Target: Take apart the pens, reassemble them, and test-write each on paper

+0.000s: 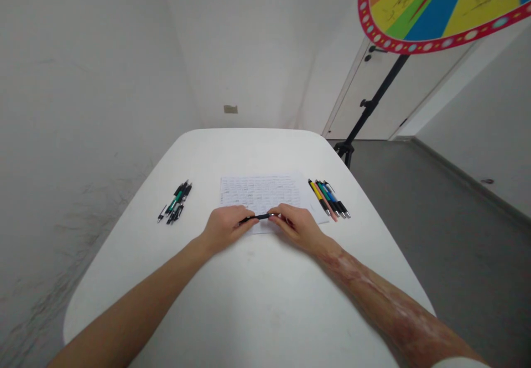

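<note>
Both my hands rest on the white table over the near edge of a written sheet of paper. My left hand and my right hand are each closed on one end of a thin black pen, held level between them. To the left lies a small pile of dark and green pens. A row of several coloured pens lies at the right of the paper.
A colourful prize wheel on a black tripod stand stands beyond the table's far right corner. White walls close in at left and back. A door and grey floor lie to the right.
</note>
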`<control>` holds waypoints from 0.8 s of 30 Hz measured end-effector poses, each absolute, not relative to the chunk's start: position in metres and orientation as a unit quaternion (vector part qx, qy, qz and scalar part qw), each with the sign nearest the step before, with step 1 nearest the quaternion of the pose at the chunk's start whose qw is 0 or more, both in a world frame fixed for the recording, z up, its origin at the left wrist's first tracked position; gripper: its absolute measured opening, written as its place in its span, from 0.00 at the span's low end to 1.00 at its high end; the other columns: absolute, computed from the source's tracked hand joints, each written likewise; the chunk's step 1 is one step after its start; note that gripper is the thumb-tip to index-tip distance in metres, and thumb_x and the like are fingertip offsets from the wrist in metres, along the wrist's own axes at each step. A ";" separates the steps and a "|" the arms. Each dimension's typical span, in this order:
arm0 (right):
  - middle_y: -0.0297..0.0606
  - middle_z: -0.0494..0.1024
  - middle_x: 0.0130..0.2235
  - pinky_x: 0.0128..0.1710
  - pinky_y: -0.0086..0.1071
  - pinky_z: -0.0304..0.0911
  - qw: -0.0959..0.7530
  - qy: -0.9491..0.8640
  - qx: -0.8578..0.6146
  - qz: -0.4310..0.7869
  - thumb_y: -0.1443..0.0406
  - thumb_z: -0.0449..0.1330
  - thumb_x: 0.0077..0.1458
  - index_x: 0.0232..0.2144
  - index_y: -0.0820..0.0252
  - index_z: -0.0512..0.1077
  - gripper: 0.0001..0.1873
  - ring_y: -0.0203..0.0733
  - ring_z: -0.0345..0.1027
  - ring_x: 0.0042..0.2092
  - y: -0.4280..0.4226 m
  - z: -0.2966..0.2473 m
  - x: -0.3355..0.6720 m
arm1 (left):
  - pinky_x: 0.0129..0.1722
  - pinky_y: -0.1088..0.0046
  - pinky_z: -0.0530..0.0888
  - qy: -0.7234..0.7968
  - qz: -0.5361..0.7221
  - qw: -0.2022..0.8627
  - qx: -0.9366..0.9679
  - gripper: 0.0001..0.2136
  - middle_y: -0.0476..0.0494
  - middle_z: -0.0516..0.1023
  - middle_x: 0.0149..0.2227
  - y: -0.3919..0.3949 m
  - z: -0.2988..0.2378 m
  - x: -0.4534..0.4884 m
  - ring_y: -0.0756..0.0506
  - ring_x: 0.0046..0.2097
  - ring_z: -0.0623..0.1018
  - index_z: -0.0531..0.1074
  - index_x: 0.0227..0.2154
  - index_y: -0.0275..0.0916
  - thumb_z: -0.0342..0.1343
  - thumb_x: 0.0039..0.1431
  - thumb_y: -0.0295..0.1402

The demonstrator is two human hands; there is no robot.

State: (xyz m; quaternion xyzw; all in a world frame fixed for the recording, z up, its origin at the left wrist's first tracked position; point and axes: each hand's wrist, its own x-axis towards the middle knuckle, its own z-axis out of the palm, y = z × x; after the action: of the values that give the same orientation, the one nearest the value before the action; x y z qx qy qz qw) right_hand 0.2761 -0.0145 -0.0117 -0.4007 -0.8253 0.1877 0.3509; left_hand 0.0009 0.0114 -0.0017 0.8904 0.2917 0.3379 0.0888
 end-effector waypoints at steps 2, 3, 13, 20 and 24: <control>0.36 0.82 0.35 0.34 0.33 0.61 0.354 -0.822 -0.403 0.193 0.57 0.58 0.77 0.51 0.55 0.80 0.14 0.38 0.69 0.30 -0.015 -0.012 0.276 | 0.37 0.73 0.73 0.289 0.335 0.082 0.893 0.15 0.48 0.83 0.32 0.012 -0.002 0.001 0.49 0.33 0.81 0.80 0.42 0.40 0.53 0.80 0.41; 0.36 0.81 0.35 0.34 0.32 0.61 0.356 -0.819 -0.404 0.197 0.56 0.58 0.77 0.51 0.55 0.80 0.14 0.37 0.68 0.30 -0.015 -0.011 0.276 | 0.37 0.73 0.74 0.290 0.335 0.082 0.893 0.15 0.48 0.83 0.33 0.012 -0.003 0.001 0.49 0.34 0.81 0.80 0.43 0.40 0.53 0.80 0.42; 0.36 0.82 0.35 0.33 0.32 0.63 0.368 -0.808 -0.406 0.215 0.55 0.58 0.76 0.51 0.55 0.80 0.14 0.37 0.68 0.30 -0.015 -0.012 0.277 | 0.37 0.72 0.75 0.297 0.318 0.063 0.898 0.16 0.47 0.84 0.35 0.012 -0.003 0.001 0.48 0.34 0.82 0.80 0.43 0.40 0.49 0.81 0.41; 0.37 0.83 0.35 0.33 0.32 0.63 0.377 -0.805 -0.404 0.215 0.55 0.59 0.76 0.50 0.56 0.80 0.14 0.37 0.68 0.29 -0.016 -0.009 0.275 | 0.34 0.73 0.73 0.316 0.320 0.068 0.891 0.17 0.49 0.84 0.31 0.012 -0.005 -0.001 0.49 0.30 0.81 0.80 0.45 0.41 0.54 0.79 0.48; 0.36 0.83 0.35 0.33 0.32 0.63 0.374 -0.814 -0.391 0.212 0.56 0.59 0.76 0.50 0.56 0.81 0.14 0.37 0.68 0.29 -0.015 -0.008 0.275 | 0.35 0.73 0.73 0.292 0.316 0.048 0.902 0.20 0.47 0.85 0.33 0.012 -0.005 -0.001 0.49 0.32 0.82 0.80 0.40 0.40 0.46 0.83 0.41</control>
State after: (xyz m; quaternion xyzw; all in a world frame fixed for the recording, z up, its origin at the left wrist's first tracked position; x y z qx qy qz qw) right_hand 0.2753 -0.0148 -0.0085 -0.3906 -0.8140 0.2116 0.3742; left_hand -0.0013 0.0117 -0.0050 0.9015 0.2919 0.3157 0.0480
